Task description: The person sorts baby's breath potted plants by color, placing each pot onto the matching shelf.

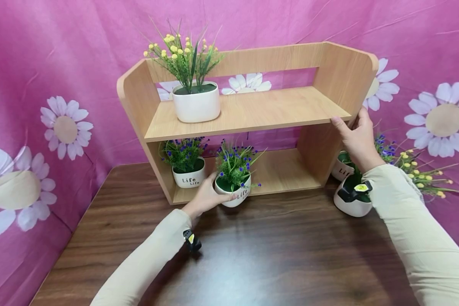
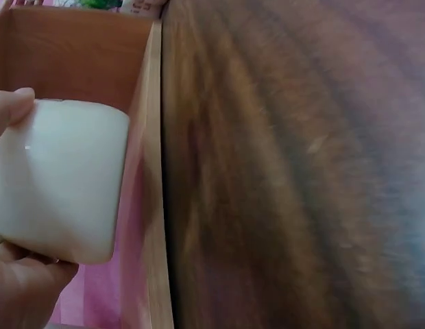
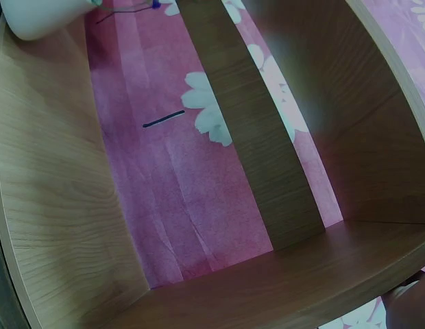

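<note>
My left hand holds a white flowerpot with blue-purple artificial flowers, its thumb across the front near the "Life" lettering. The pot tilts slightly at the front edge of a wooden two-tier shelf's lower board. In the left wrist view, thumb and fingers span the pot's smooth white side. With its thumb at the front end of the upper board, my right hand grips the shelf's right side panel; its other fingers are partly hidden behind the panel. A similar pot stands at the lower left.
A white pot with yellow flowers stands on the upper board's left part. Right of the shelf, two more potted plants sit on the dark wooden table, the nearer pot partly under my right wrist. Pink daisy-printed cloth hangs behind.
</note>
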Demonstrator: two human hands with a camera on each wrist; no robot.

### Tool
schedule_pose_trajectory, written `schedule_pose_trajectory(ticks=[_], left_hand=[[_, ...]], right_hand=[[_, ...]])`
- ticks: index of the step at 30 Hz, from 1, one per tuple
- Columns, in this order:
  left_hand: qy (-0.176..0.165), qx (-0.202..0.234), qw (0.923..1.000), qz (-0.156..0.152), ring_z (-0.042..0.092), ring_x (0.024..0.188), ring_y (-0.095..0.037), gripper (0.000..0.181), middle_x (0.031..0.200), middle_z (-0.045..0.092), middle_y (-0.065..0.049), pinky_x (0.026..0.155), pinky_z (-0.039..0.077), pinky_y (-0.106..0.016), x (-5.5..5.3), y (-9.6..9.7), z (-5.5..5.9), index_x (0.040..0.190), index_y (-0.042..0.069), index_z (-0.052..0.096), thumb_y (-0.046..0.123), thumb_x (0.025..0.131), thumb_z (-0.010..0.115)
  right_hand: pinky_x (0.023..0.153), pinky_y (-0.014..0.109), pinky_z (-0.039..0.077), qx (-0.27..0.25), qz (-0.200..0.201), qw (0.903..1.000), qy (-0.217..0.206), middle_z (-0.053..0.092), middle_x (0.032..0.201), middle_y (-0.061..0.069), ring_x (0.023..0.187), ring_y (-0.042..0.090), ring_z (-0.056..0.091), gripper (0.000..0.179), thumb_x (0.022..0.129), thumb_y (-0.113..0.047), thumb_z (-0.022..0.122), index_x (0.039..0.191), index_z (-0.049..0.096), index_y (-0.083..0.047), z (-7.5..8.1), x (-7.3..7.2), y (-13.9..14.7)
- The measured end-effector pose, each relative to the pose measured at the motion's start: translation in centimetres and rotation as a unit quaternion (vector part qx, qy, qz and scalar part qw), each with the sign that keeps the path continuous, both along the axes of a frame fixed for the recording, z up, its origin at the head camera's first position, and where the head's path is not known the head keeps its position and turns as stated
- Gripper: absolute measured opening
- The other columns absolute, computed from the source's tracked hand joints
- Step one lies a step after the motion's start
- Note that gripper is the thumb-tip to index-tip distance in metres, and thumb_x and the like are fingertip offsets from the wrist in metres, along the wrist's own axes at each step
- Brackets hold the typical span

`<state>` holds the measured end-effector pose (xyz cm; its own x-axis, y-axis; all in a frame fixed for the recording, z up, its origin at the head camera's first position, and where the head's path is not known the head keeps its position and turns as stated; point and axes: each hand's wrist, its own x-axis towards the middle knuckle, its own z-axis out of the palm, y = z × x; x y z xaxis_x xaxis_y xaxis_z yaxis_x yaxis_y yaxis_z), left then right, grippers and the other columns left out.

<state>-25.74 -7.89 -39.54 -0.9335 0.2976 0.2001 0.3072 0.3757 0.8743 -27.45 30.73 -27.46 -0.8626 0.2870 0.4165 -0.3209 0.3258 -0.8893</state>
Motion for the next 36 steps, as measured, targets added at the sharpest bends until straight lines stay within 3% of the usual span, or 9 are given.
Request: schedule_pose_trajectory(ticks=[10,15,22,24,26,30,33,35,36], left_hand=[[-0.011,-0.036,0.9986,-0.038,0.058,0.11,-0.022,0.072,0.119,0.063,-0.012,0.099,0.044,-0.036,-2.4,0.0,-1.0,0.132,0.0,0.051,0.022,0.072,0.085],[-0.015,-0.022,0.9981,-0.055,0.058,0.112,-0.023,0.073,0.121,0.063,-0.013,0.1,0.043,-0.036,-2.8,-0.3,-0.9,0.135,0.002,0.049,0.02,0.074,0.084],[-0.019,-0.014,0.9981,-0.058,0.057,0.113,-0.024,0.072,0.123,0.063,-0.014,0.102,0.043,-0.036,-3.0,-0.5,-0.9,0.136,0.003,0.048,0.016,0.075,0.083],[-0.013,-0.027,0.9985,-0.046,0.06,0.098,-0.023,0.07,0.108,0.066,-0.013,0.088,0.049,-0.032,-3.0,-0.5,-0.8,0.136,0.004,0.049,0.017,0.076,0.083],[0.001,-0.047,0.9984,-0.032,0.058,0.084,-0.027,0.067,0.092,0.063,-0.014,0.073,0.048,-0.031,-2.9,-0.6,-0.6,0.134,0.003,0.05,0.018,0.077,0.082],[0.034,-0.087,0.9956,0.0,0.06,0.079,-0.032,0.07,0.091,0.063,-0.022,0.067,0.05,-0.035,-2.5,-0.8,-0.2,0.14,-0.004,0.043,0.02,0.083,0.076],[0.081,-0.116,0.9897,0.023,0.065,0.076,-0.03,0.043,0.09,0.068,-0.019,0.069,0.053,-0.037,-2.0,-0.8,-0.2,0.122,-0.008,0.058,0.018,0.089,0.069],[0.125,-0.143,0.9812,0.034,0.058,0.061,-0.026,0.023,0.073,0.063,-0.013,0.06,0.048,-0.036,-1.7,-0.8,-0.4,0.103,-0.005,0.065,0.015,0.092,0.064],[0.151,-0.157,0.9751,0.041,0.058,0.062,-0.025,0.017,0.074,0.063,-0.012,0.06,0.048,-0.036,-1.5,-0.7,-0.5,0.094,-0.003,0.066,0.013,0.093,0.062]], right_hand=[[0.112,0.037,0.032,0.002,0.0,1.0,-0.005,0.04,0.146,0.012,0.126,0.014,0.044,0.063,0.093,-0.028,0.062,0.147,0.031,-0.02,-0.1,0.1,0.2],[0.11,0.034,0.034,-0.019,0.005,0.9998,0.01,0.044,0.14,0.012,0.122,0.014,0.046,0.06,0.092,-0.025,0.065,0.143,0.035,-0.018,0.0,0.1,0.2],[0.112,0.037,0.033,-0.012,0.009,0.9999,0.003,0.041,0.144,0.013,0.125,0.014,0.045,0.062,0.092,-0.026,0.064,0.145,0.033,-0.02,0.1,0.1,0.1],[0.111,0.037,0.033,-0.011,0.008,0.9999,0.004,0.042,0.143,0.013,0.124,0.014,0.046,0.061,0.092,-0.026,0.064,0.145,0.033,-0.019,0.1,0.2,0.0],[0.11,0.035,0.035,-0.016,0.009,0.9998,0.008,0.044,0.141,0.012,0.122,0.014,0.047,0.06,0.092,-0.026,0.064,0.144,0.035,-0.019,0.2,0.2,0.0],[0.108,0.032,0.036,-0.023,0.01,0.9996,0.015,0.045,0.138,0.011,0.12,0.014,0.047,0.059,0.091,-0.024,0.065,0.142,0.036,-0.018,0.1,0.1,-0.1],[0.11,0.033,0.034,-0.016,0.005,0.9998,0.011,0.044,0.14,0.011,0.122,0.013,0.046,0.059,0.092,-0.025,0.064,0.143,0.035,-0.019,0.1,0.0,-0.1],[0.111,0.034,0.033,-0.013,0.004,0.9999,0.008,0.043,0.141,0.012,0.123,0.014,0.046,0.06,0.092,-0.026,0.064,0.144,0.034,-0.019,0.0,0.0,0.0],[0.111,0.035,0.033,-0.012,0.003,0.9999,0.007,0.042,0.142,0.012,0.123,0.014,0.045,0.06,0.092,-0.026,0.064,0.144,0.034,-0.019,0.0,-0.1,0.0]])
